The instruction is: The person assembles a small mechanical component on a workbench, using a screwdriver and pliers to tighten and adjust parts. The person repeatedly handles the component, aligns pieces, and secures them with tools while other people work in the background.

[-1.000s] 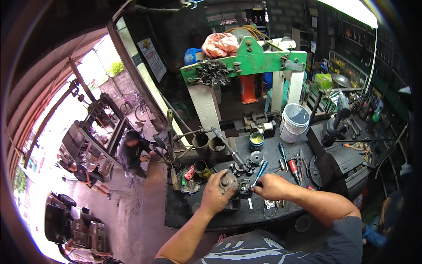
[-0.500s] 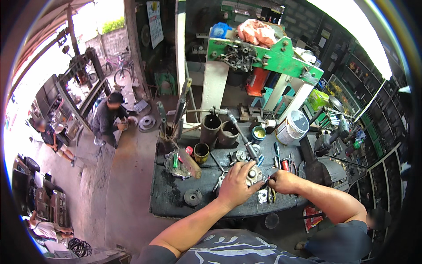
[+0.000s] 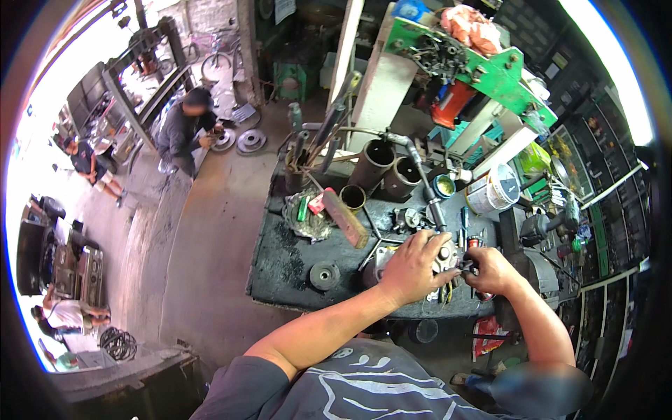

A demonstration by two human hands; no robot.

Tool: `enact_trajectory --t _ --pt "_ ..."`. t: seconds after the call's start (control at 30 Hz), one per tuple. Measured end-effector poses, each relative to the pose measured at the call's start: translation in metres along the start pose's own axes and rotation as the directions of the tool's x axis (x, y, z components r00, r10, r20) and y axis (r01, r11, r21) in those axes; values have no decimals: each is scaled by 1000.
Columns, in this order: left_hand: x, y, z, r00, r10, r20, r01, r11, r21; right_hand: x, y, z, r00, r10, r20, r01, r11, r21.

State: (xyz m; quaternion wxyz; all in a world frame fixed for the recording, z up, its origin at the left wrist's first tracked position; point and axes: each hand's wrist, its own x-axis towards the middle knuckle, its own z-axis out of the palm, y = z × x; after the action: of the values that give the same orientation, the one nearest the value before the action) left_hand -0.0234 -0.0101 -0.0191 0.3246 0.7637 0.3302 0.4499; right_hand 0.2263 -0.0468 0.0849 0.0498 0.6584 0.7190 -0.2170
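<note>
My left hand is wrapped over a round, silver-grey metal housing with a raised central hub, steadying it on the dark workbench. Close beside it, my right hand is closed, its fingertips at the housing's right edge. A small dark piece shows at those fingertips, too small to name. Pliers with yellow handles lie just below the housing. A red cylindrical can is partly covered by my right hand. My left hand hides much of the housing's left side.
A dark metal ring lies at the bench's left. Behind are a wooden-handled brush, metal cylinders, a white bucket and a bench vise. A green press frame stands beyond. A person crouches at far left.
The whole view has swung, so the bench and hands appear farther right. Both hands stay at the metal housing, and my right hand is still closed beside it.
</note>
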Motion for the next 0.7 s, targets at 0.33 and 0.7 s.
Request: enact_trajectory --t 0.33,0.7 --pt "-2 3 1 1000 -21 -24 20 1000 -23 -10 15 67 878 -113 -465 223 956 189" --pt "-1 8 6 999 -9 -52 10 1000 10 0 37 91 864 -56 -501 310 842 441"
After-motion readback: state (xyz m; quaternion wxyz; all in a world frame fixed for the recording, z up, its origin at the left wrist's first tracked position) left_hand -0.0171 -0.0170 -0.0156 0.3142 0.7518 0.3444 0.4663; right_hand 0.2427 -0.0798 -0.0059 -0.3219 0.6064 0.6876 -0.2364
